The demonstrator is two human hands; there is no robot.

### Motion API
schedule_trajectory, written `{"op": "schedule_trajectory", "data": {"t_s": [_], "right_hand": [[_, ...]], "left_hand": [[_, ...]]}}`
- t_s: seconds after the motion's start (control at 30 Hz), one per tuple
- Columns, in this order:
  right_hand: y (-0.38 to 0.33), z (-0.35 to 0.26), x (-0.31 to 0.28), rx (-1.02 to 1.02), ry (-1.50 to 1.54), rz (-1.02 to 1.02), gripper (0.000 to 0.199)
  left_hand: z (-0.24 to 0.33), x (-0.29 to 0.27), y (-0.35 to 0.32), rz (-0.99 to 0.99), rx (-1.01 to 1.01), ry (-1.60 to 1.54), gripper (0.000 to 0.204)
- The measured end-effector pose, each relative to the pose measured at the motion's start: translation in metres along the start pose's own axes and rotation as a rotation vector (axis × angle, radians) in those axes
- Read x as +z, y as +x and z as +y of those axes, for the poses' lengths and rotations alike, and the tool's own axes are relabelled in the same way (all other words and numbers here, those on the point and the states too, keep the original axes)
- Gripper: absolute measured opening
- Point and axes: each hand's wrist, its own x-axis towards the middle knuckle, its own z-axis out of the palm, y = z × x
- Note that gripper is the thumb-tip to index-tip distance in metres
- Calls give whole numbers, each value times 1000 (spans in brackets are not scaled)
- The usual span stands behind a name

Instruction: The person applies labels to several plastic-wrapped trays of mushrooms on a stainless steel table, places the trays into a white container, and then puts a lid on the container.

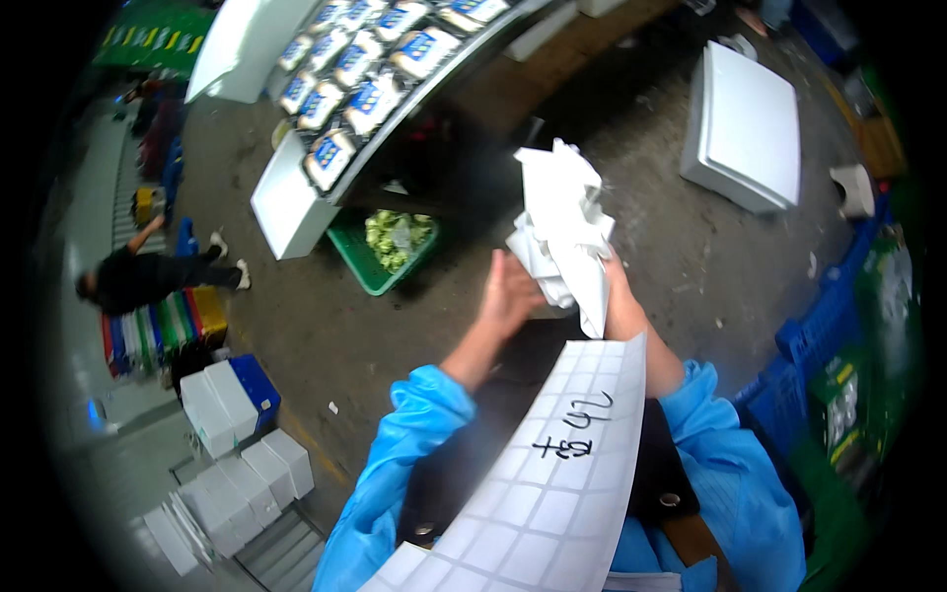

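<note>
A bunch of crumpled white paper (565, 222) is held up in front of me. My right hand (619, 298) grips its lower right side, with most of the fingers hidden behind it. To its left is my left hand (508, 293), thumb raised apart from the fingers, whose blurred tips reach the paper's lower edge. Below my hands, a long white sheet (557, 464) marked off in a grid of small rectangles, with dark handwriting, curves down over my front. Its top edge lies just under the crumpled paper; whether they join I cannot tell. Blue sleeves cover my forearms.
Ahead, a table carries rows of packed trays (355, 59). Under its corner sit a white foam box (291, 202) and a green crate (370, 276) of green vegetable pieces. Another foam box (745, 128) stands right. Foam boxes (232, 493) and a person (148, 281) are left.
</note>
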Motion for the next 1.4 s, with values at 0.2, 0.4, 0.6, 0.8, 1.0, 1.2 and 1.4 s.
{"op": "schedule_trajectory", "data": {"t_s": [0.2,0.4,0.6,0.8,1.0,1.2,1.4], "right_hand": [[7,-10,2,-715,-890,134,37],[3,-11,-42,-1134,-1485,-46,36],[-33,-142,-32,-291,-1113,-647,43],[67,-150,-54,-546,-279,-307,58],[47,-94,-46,271,-126,-561,81],[39,-137,-13,-338,-1231,-429,22],[57,-221,-55,-913,-875,411,27]], "left_hand": [[9,87,0,-122,190,-206,93],[-8,87,8,120,207,-101,52],[36,135,7,14,220,151,55],[52,145,49,-222,45,172,52],[161,182,141,49,365,240,41],[170,196,224,195,1105,1169,36],[88,231,239,-313,248,990,35]]}}
